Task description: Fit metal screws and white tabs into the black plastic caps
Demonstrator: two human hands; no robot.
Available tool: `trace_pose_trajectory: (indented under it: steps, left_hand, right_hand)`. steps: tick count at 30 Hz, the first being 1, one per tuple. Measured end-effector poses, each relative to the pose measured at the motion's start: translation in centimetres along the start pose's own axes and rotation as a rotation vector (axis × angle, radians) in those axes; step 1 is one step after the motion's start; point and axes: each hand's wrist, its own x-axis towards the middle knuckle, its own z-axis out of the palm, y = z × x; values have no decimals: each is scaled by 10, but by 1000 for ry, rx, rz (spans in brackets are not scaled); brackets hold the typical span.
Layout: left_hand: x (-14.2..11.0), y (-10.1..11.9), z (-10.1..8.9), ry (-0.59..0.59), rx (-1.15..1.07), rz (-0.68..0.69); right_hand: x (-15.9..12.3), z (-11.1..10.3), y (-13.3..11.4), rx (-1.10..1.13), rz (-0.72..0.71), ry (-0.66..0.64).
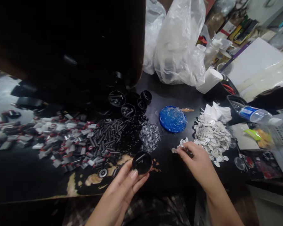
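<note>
Meanwhile, a round black cap (141, 162) is being gripped over the dark table (169, 175) by the left hand (126, 185), while a small white piece (174, 150) is being pinched by the right hand (198, 161) beside the white pile (213, 136).

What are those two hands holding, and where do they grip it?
Left hand pinches a round black cap by its rim. Right hand fingers a small white piece; grip unclear.

Parts piles (89, 138) likely crowd left.
</note>
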Motion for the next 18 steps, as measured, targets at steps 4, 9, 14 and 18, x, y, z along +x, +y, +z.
trace_pose_trajectory:
  steps: [4,9,14,18]
  left_hand:
    - [0,1,-2,2,-12,38]
    - [1,3,5,-118,-120,128]
    - [-2,4,8,-112,-195,99]
    - [-4,8,4,-131,-215,112]
  right_hand:
    - [-1,3,-16,49,-83,-70]
    - [-10,14,-50,366,-27,-132]
    - [-18,33,-75,547,-43,-139]
    - [-18,38,-75,602,-108,-104]
